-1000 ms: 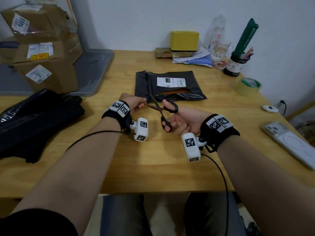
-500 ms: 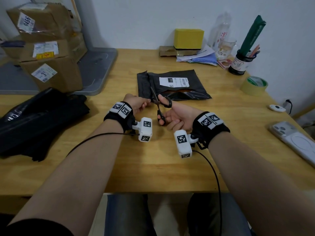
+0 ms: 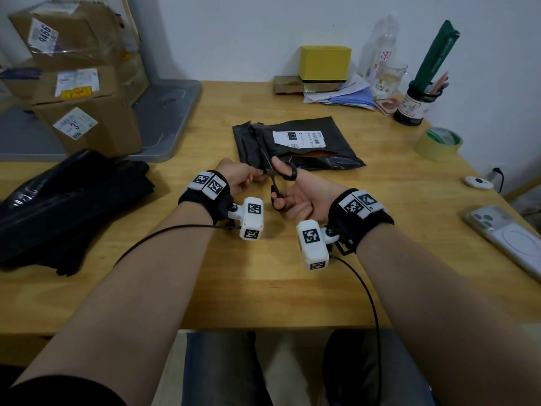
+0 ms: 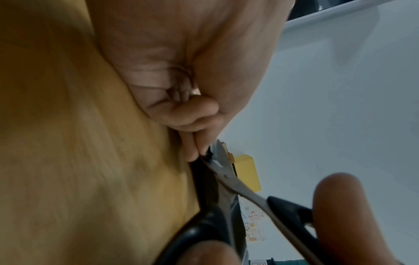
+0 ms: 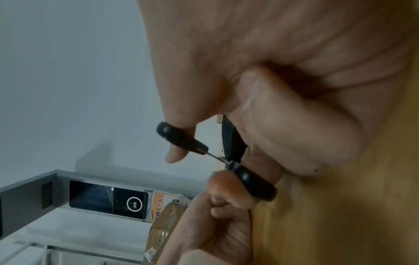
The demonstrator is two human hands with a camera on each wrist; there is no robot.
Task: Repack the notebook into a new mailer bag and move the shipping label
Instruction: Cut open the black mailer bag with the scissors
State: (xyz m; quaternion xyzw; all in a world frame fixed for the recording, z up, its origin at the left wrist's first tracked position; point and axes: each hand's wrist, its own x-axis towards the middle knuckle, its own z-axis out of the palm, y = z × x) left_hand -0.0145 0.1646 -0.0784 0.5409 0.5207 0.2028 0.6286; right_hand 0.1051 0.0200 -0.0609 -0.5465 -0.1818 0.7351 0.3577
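A black mailer bag (image 3: 330, 153) lies mid-table with a white shipping label (image 3: 298, 139) on top. A tear below the label shows the brown notebook (image 3: 317, 155) inside. My left hand (image 3: 257, 178) pinches the bag's near left corner; the pinch also shows in the left wrist view, fingertips (image 4: 192, 152) on black film. My right hand (image 3: 288, 190) grips black-handled scissors (image 3: 273, 183), thumb and fingers through the loops (image 5: 181, 138). The blades (image 4: 223, 170) lie against the bag's left edge, right beside the pinch.
A pile of black mailer bags (image 3: 67, 200) lies at the left. Cardboard boxes (image 3: 87, 112) sit on a grey lid at the back left. At the right are a tape roll (image 3: 437, 143), a phone (image 3: 509, 238) and a pen cup (image 3: 412, 106); a yellow box (image 3: 325, 64) stands behind.
Both hands have moved forward to the bag's near left corner. The scissors, held open in front of the bag before, now have their blades on the bag's edge.
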